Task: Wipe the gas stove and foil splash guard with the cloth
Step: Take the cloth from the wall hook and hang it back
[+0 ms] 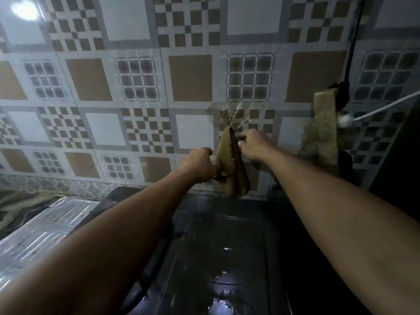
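Holding one cloth (231, 164) with two hands against the tiled wall (136, 87).
Left hand (200, 164) and right hand (255, 145) fingers curl around it, above one dark stove (227, 246).

No legible text, labels, brands, numbers or signs anywhere in the head view. The wall tiles (136, 78) carry only geometric patterns: checkers, grids, plain squares. No lettering shows on them.
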A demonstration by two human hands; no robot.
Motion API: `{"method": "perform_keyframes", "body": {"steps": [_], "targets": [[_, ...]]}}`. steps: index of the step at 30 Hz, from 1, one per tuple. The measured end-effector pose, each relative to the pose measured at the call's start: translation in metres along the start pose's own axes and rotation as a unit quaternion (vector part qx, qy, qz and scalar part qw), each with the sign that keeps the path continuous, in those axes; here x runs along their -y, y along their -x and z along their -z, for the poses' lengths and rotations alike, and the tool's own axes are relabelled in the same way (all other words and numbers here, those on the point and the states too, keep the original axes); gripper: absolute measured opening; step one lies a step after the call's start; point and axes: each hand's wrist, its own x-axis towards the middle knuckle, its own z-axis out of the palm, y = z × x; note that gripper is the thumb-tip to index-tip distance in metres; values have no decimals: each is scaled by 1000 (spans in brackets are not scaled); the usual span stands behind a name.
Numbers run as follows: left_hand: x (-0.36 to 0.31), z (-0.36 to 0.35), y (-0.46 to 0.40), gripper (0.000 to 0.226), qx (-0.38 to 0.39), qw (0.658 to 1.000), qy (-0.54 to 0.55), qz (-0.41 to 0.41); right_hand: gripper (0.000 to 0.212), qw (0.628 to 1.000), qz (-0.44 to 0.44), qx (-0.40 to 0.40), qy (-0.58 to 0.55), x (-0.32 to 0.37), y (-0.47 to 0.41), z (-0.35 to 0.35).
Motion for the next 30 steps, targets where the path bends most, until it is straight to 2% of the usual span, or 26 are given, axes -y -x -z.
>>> {"method": "perform_keyframes", "body": {"steps": [4,10,13,16,21,24,26,30], "targets": [[5,-22,-23,50,-4,997,64,31,28,999,14,-3,-33,-10,-20,-17],[8,-31,-34,7,-38,996,82,27,20,997,26,-10,-70,-17,-30,-24],[5,-12,-32,9,-56,990,124,26,16,995,44,-35,-80,-14,-25,-17],[5,20,-32,11,-88,970,222,46,11,992,23,-39,-117,-9,-21,-9],[-5,77,-24,11,-179,950,256,22,13,955,-21,-37,-294,19,4,18],[-17,104,-15,9,-191,948,254,-17,20,897,0,17,-442,42,22,30],[-22,119,-10,10,-201,946,253,-28,5,847,23,90,-523,52,28,34],[-24,138,7,9,-223,943,247,-21,66,809,26,258,-528,69,37,36]]}}
